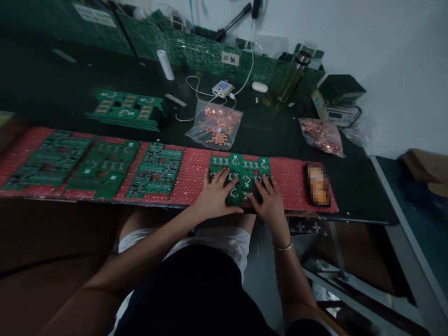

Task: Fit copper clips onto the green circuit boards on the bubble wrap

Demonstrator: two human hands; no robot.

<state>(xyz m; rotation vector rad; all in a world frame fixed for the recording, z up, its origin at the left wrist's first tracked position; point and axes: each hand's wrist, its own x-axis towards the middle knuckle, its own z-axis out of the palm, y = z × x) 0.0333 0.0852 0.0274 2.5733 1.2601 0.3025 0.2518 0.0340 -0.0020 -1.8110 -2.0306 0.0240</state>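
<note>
A green circuit board panel point(240, 163) lies on the red bubble wrap point(289, 175) in front of me. My left hand point(217, 192) rests on its left part, with the fingers spread. On the right part lies my right hand point(269, 198), fingers apart and pointing away from me. Both palms hang over the near edge of the board and hide some of it. To the left on the same wrap are a populated circuit board point(157, 168), a barer green board point(105, 165) and another populated board point(52, 158).
Behind the wrap stand a stack of green boards point(128, 109), a clear bag of copper pieces point(217, 123) and a second bag point(322, 135). A phone point(318, 185) lies at right. Farther back are a small white device with cables point(222, 87), a bottle point(296, 74) and a scale point(338, 114).
</note>
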